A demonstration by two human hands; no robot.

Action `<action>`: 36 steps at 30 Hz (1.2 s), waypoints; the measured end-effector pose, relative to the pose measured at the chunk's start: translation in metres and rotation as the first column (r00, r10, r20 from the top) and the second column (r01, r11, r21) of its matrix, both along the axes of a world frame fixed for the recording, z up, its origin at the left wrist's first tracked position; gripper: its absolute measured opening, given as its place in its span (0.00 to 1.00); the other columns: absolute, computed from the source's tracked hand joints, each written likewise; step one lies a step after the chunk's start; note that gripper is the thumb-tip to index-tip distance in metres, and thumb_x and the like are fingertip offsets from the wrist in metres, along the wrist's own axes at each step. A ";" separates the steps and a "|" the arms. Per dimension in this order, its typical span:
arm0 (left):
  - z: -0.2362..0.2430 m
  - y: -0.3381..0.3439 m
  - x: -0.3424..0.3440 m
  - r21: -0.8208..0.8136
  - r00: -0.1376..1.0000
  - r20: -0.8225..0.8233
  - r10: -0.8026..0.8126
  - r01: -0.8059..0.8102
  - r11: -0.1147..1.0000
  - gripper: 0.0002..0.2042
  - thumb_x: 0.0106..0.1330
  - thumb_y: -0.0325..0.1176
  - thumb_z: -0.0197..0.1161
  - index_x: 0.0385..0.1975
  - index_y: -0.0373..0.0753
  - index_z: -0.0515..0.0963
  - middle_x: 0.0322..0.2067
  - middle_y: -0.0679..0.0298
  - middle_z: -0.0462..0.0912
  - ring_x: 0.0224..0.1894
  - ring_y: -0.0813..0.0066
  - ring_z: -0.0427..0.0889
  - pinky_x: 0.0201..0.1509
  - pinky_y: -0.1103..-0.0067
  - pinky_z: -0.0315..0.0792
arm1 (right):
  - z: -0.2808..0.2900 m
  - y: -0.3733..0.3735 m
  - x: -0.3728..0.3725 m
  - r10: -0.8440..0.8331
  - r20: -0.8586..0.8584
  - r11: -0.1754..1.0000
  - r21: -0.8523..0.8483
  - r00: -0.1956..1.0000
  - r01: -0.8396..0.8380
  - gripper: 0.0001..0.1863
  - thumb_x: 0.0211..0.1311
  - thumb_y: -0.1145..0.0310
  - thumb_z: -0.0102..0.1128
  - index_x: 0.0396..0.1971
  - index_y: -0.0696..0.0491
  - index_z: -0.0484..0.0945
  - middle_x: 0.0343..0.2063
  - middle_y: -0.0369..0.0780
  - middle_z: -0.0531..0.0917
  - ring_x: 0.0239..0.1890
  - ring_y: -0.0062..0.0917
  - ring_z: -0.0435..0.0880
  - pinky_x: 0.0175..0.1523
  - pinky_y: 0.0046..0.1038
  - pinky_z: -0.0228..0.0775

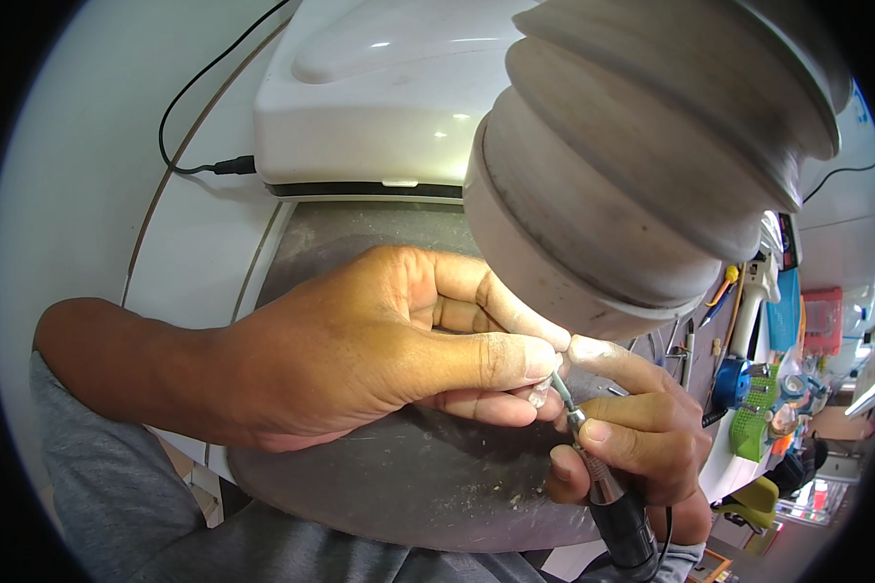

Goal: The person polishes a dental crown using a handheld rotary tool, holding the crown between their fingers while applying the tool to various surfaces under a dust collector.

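My left hand (pixel 369 350) reaches across from the left, thumb and fingers pinched on a small whitish, shiny piece (pixel 540 394) whose exact kind I cannot make out. In my right hand (pixel 651 418) is a slim rotary handpiece (pixel 605 478) with a metal nose and a black rear part, gripped like a pen. Its pale grey-green bit (pixel 561 388) points up at the small piece, at or very near it. Both hands meet at the fingertips, and white dust coats some of the fingers. Most of the small piece is hidden by the left thumb and fingers.
A ribbed grey hose (pixel 632 146) hangs close above the hands. Behind stands a white machine (pixel 379 107) with a black cable (pixel 180 107). Crumbs dot the grey work mat (pixel 360 486). At right are a blue round holder (pixel 732 384), a green basket (pixel 752 428) and several tools.
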State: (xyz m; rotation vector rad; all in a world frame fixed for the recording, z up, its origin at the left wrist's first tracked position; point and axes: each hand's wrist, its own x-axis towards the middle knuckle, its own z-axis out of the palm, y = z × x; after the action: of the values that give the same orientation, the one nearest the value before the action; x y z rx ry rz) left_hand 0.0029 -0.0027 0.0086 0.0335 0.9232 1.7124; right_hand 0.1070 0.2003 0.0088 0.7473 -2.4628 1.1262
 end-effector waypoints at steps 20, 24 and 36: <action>0.000 0.000 0.000 -0.018 1.000 0.000 0.015 -0.015 1.000 0.15 0.65 0.21 0.58 0.51 0.28 0.72 0.44 0.53 0.79 0.45 0.65 0.83 0.49 0.80 0.82 | 0.004 0.001 -0.001 0.027 0.029 1.000 0.001 0.999 -0.027 0.19 0.46 0.73 0.75 0.39 0.54 0.77 0.28 0.38 0.83 0.43 0.43 0.85 0.45 0.37 0.81; -0.003 0.001 0.000 0.001 1.000 -0.024 0.012 -0.012 1.000 0.14 0.66 0.21 0.58 0.51 0.29 0.72 0.42 0.55 0.79 0.45 0.65 0.83 0.49 0.80 0.82 | -0.008 0.005 -0.001 0.009 -0.074 0.997 -0.069 0.997 -0.014 0.18 0.46 0.73 0.75 0.38 0.53 0.78 0.29 0.39 0.83 0.40 0.41 0.86 0.43 0.36 0.81; -0.005 0.002 0.006 0.007 0.993 -0.113 0.044 -0.043 0.999 0.13 0.64 0.20 0.60 0.48 0.27 0.72 0.42 0.53 0.80 0.45 0.70 0.82 0.50 0.80 0.81 | -0.007 0.000 -0.008 -0.099 -0.006 0.993 -0.069 0.995 0.099 0.23 0.45 0.79 0.74 0.43 0.50 0.75 0.35 0.41 0.83 0.34 0.29 0.85 0.37 0.26 0.78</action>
State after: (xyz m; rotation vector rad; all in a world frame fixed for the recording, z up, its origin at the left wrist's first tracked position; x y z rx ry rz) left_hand 0.0087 -0.0002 0.0033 0.1158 1.0101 1.7678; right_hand 0.0990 0.2008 0.0015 0.6026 -2.4118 1.1605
